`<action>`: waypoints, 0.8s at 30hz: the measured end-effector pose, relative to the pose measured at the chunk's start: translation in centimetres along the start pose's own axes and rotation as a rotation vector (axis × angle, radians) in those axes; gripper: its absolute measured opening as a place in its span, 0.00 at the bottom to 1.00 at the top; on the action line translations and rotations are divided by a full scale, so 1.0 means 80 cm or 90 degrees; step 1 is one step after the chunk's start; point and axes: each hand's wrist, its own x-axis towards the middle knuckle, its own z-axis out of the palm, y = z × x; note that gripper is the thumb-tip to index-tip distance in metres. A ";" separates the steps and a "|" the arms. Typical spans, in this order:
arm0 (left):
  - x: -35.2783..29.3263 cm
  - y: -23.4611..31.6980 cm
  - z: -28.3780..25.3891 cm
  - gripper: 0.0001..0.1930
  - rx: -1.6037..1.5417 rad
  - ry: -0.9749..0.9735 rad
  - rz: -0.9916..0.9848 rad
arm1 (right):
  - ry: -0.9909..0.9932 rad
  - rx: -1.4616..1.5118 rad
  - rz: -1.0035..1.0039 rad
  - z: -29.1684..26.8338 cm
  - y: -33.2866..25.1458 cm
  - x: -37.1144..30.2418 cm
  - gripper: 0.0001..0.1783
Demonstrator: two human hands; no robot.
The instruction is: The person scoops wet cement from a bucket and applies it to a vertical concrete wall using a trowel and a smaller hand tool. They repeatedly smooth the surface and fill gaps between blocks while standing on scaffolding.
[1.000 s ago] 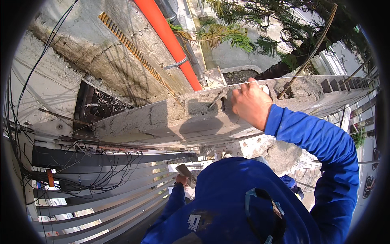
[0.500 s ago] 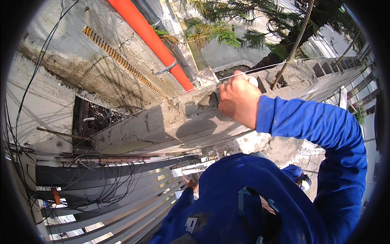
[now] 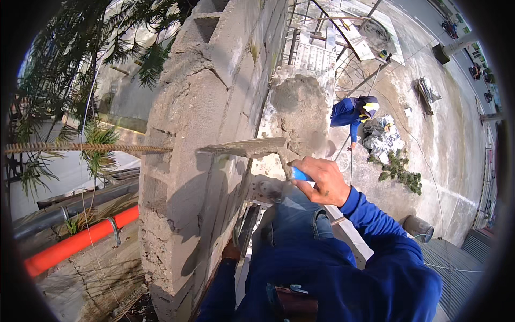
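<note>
In my right hand point(image 3: 322, 181) is a masonry trowel point(image 3: 244, 146), its blue handle wrapped by my fingers. The mortar-smeared blade points left, over the side of the concrete block wall point(image 3: 188, 129). My left hand point(image 3: 231, 251) is low beside the wall, next to a dark metal upright point(image 3: 247, 228); its fingers are mostly hidden. A rusty ribbed steel bar point(image 3: 86, 147) runs to the top of the wall from the left. Beyond the trowel, wet grey mortar point(image 3: 300, 99) lies on a board right of the wall.
Far below on the ground, a co-worker point(image 3: 351, 111) in blue bends near a silvery sheet bundle point(image 3: 383, 139) and cut greenery point(image 3: 401, 170). An orange pipe point(image 3: 80, 241) and pine branches point(image 3: 153, 59) are left of the wall. A string point(image 3: 92, 86) stretches along that side.
My view has swung right, now showing the mortar and ground below. My right hand has come off the wall top to its right side, and the trowel now shows plainly in it.
</note>
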 end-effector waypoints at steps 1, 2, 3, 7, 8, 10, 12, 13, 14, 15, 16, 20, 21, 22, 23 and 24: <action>0.022 0.041 -0.016 0.24 0.015 -0.030 -0.004 | 0.003 0.041 0.097 0.044 0.055 -0.005 0.21; 0.047 0.090 -0.033 0.26 0.030 -0.121 -0.030 | 0.002 0.082 0.193 0.090 0.115 -0.008 0.21; 0.089 0.109 -0.017 0.26 0.016 -0.086 0.003 | -0.003 0.125 0.285 0.143 0.177 -0.010 0.22; 0.331 0.195 0.083 0.23 -0.107 -0.064 0.153 | -0.085 0.011 0.581 0.351 0.457 -0.043 0.21; 0.403 0.235 0.114 0.22 -0.175 -0.092 0.187 | -0.074 -0.026 0.570 0.404 0.544 -0.066 0.20; 0.534 0.234 0.192 0.19 -0.205 -0.063 0.209 | -0.154 -0.061 0.551 0.499 0.675 -0.014 0.19; 0.644 0.264 0.259 0.18 -0.338 -0.086 0.165 | -0.196 -0.127 0.512 0.566 0.791 0.052 0.18; 0.698 0.286 0.288 0.19 -0.364 -0.087 0.147 | -0.208 -0.178 0.482 0.602 0.852 0.084 0.18; 0.745 0.317 0.314 0.19 -0.316 -0.067 0.131 | -0.221 -0.214 0.453 0.633 0.913 0.105 0.17; 0.788 0.343 0.335 0.21 -0.300 -0.065 0.172 | -0.240 -0.268 0.421 0.661 0.966 0.126 0.18; 0.830 0.359 0.353 0.24 -0.282 -0.058 0.212 | -0.204 -0.287 0.386 0.685 1.004 0.148 0.18; 0.987 0.380 0.426 0.34 -0.168 -0.025 0.210 | -0.191 -0.361 0.268 0.773 1.118 0.166 0.25; 1.017 0.376 0.434 0.32 -0.132 0.051 0.231 | -0.166 -0.363 0.213 0.797 1.129 0.152 0.27; 1.024 0.395 0.440 0.27 -0.120 0.018 0.248 | -0.230 -0.349 0.230 0.811 1.132 0.110 0.30; 1.028 0.416 0.441 0.22 -0.104 -0.013 0.267 | -0.277 -0.339 0.241 0.815 1.129 0.078 0.32; 1.033 0.430 0.446 0.21 -0.086 -0.008 0.256 | -0.330 -0.307 0.257 0.819 1.129 0.039 0.36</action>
